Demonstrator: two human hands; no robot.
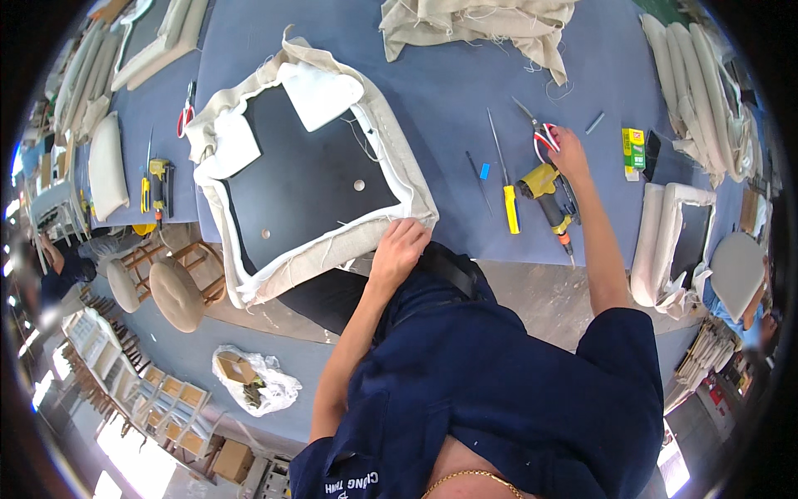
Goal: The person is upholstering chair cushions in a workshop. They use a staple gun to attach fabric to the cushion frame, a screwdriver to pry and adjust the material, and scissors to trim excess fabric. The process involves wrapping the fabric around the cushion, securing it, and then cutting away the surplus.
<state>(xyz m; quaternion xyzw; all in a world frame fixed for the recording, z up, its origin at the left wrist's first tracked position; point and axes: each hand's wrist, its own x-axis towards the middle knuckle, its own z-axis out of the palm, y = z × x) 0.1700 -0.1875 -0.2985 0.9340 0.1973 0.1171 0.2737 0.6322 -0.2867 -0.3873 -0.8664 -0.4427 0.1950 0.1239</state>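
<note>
An upholstered chair seat (312, 187) lies upside down before me, its black base panel facing up, with white padding and beige fabric wrapped around the edge. My left hand (401, 249) is closed on the fabric at its near right corner; the fingertips are partly hidden. My right hand (568, 154) grips the red-handled scissors (544, 140), whose blades point away to the far left. Just below that hand lies a yellow and black staple gun (544, 190). Left of it are a yellow-handled screwdriver (510, 208), a thin dark rod (479, 181) and a small blue piece (485, 171).
Crumpled beige fabric (482, 29) lies at the table's far side. A green and yellow box (633, 151) and another padded seat (652, 241) are at right. At left are a second pair of scissors (185, 121), another staple gun (160, 187) and stools (176, 291).
</note>
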